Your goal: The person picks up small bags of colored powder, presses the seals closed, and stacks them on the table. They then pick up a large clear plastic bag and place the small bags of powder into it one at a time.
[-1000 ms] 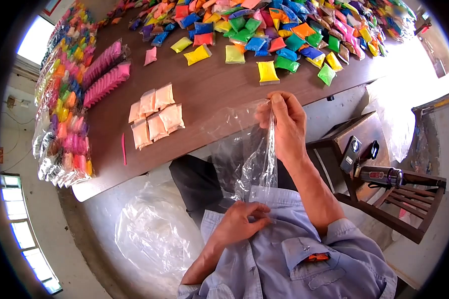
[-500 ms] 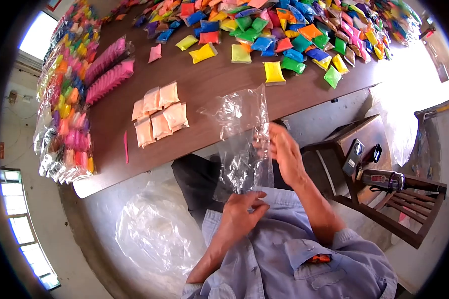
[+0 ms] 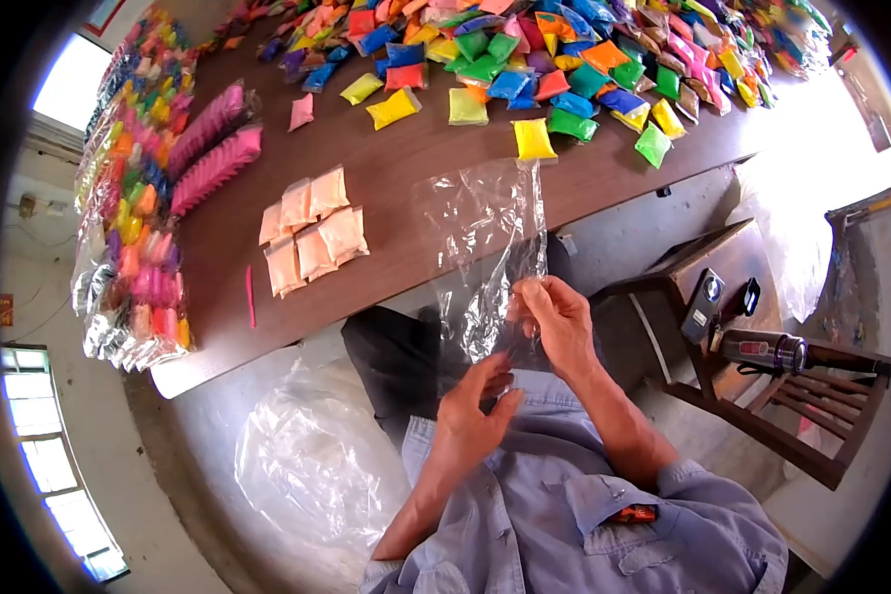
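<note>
A clear plastic bag [image 3: 480, 223] hangs over my lap, its top reaching past the table edge. My right hand [image 3: 556, 325] pinches the bag's right side between thumb and fingers. Just below the bag's lower end is my left hand [image 3: 473, 414], its thumb apart from the curled fingers and nothing visible between them. Whether its fingertips touch the plastic is hard to see. On the table [image 3: 396, 163], several peach-coloured packets [image 3: 314, 233] lie in two rows, with a thin pink stick [image 3: 250, 295] to their left.
Many coloured packets [image 3: 564, 59] are heaped along the table's far side. Bundles of pink packets [image 3: 218, 168] and a long stack of bagged packets [image 3: 134, 228] occupy the left. Clear plastic [image 3: 317, 460] lies below. A wooden chair [image 3: 802, 416] at right holds a phone [image 3: 704, 302] and flask [image 3: 762, 349].
The bag's upper part has spread wider. My right hand has moved down and now pinches its side. My left hand has shifted slightly up and its fingers have parted from the bag's lower end.
</note>
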Tool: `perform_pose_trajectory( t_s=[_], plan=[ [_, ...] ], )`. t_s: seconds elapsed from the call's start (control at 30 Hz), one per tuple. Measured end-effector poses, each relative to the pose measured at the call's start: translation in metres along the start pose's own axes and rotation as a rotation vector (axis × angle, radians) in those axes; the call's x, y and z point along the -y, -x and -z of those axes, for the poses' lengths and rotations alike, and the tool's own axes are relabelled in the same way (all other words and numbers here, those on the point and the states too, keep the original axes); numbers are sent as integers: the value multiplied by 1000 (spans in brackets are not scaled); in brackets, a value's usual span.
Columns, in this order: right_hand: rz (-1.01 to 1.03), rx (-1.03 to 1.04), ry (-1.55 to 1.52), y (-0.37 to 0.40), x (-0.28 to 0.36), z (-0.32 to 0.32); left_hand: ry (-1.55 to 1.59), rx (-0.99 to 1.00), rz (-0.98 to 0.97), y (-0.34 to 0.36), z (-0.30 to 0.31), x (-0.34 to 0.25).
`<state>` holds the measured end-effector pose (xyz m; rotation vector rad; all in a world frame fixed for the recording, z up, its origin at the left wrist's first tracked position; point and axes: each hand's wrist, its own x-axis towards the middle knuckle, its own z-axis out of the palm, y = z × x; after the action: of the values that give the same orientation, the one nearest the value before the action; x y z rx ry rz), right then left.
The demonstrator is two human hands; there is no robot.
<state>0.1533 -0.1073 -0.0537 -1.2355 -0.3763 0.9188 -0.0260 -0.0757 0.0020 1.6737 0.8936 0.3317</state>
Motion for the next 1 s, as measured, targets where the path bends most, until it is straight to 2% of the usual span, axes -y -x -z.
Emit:
perform_pose_trajectory(
  t_s=[0.13, 0.2, 0.23, 0.33, 0.4, 0.43, 0.5, 0.57, 0.63, 0.77, 0.93, 1.0],
  plan=[
    [-33, -6, -28, -6, 4, -1, -67, -102, -80, -4, 12, 7],
    [-57, -19, -15, -6, 7, 1, -151, -276, -112, -8, 22, 10],
    [-94, 8, 0, -6, 8, 3, -160, -363, -157, -14, 26, 22],
    [-138, 77, 6, -2, 16, 2, -92, -421, -86, -28, 43, 32],
    [-150, 135, -20, 2, 16, 4, -145, -510, -185, -35, 53, 27],
    [-152, 135, -20, 3, 17, 6, -145, -510, -183, -36, 59, 19],
    [-193, 192, -57, 5, 20, 11, -117, -344, 18, -39, 72, -3],
    [-230, 214, -127, 1, 13, 16, -138, -344, 43, -47, 65, -4],
    [-264, 229, -196, -2, 9, 19, -632, -350, -445, -56, 55, -1],
    [-359, 207, -101, -4, 14, 16, -811, -225, -615, -67, 38, -7],
    [-428, 233, -19, -8, 20, 21, -891, -74, -666, -99, 38, 7],
    [-441, 266, 74, -10, 30, 19, -904, -81, -690, -107, 35, 0]
  ],
)
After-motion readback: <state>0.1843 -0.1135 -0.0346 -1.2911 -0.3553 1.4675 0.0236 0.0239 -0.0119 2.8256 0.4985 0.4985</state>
